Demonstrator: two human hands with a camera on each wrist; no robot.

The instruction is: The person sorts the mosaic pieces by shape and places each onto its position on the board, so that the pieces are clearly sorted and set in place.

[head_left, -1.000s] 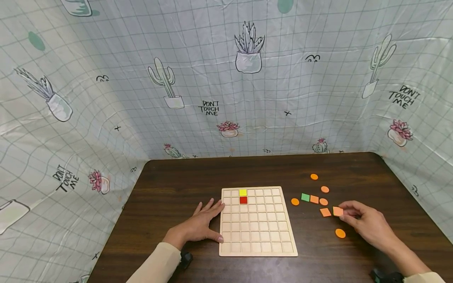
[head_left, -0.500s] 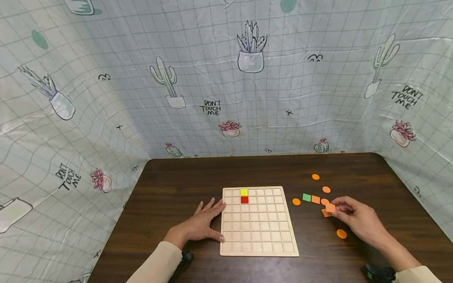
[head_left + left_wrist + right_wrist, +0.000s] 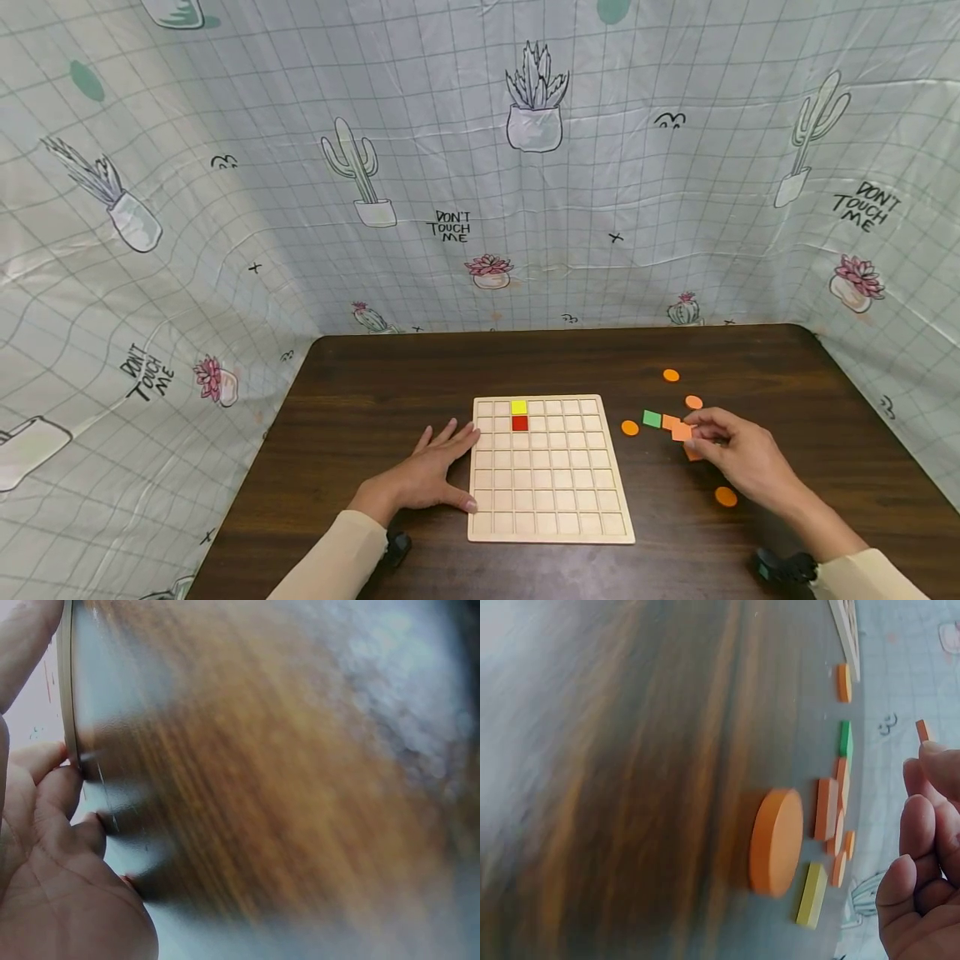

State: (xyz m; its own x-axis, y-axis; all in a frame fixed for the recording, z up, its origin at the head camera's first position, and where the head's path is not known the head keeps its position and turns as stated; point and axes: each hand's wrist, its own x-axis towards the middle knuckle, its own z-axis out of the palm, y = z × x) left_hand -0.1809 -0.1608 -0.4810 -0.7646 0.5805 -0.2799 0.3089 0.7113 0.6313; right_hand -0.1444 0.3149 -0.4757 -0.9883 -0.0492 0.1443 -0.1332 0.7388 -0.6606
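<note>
In the head view, a pale wooden grid board (image 3: 551,479) lies on the table with a yellow square tile (image 3: 519,407) and a red square tile (image 3: 520,423) in one column near its far edge. My left hand (image 3: 422,475) touches the board's left edge, fingers spread. Between thumb and fingers my right hand (image 3: 742,454) pinches an orange square tile (image 3: 682,432), raised above the table in the right wrist view. Underneath, it partly covers other pieces: an orange square (image 3: 671,422) beside a green square (image 3: 652,419), and another orange square (image 3: 693,452).
Orange discs lie around these tiles: one left (image 3: 630,428), two farther back (image 3: 671,376), and one nearer me (image 3: 725,497). A yellow tile (image 3: 811,895) shows in the right wrist view. Behind the dark wooden table (image 3: 375,375) hangs a printed curtain (image 3: 420,167).
My right hand has moved left with the orange square tile, from beside the loose pieces to over them. The left hand stays at the board's edge.
</note>
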